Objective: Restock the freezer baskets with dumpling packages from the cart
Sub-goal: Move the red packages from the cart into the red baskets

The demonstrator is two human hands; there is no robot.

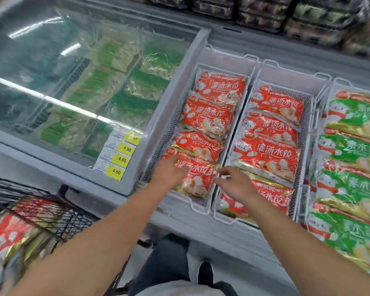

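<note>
Head view shows the task well along: the left hand (171, 171) lies flat, fingers straight, on the nearest red dumpling package (198, 178) in the left basket (158, 150), apparently settling it in place. The right hand (235, 182) hovers just beside that package's edge, fingers loosely curled, holding nothing. Beyond the hands this basket holds red packages in an overlapping row; the basket (308, 124) under the right hand likewise. Behind the left arm, the cart (58, 216) holds more packages awaiting shelving.
</note>
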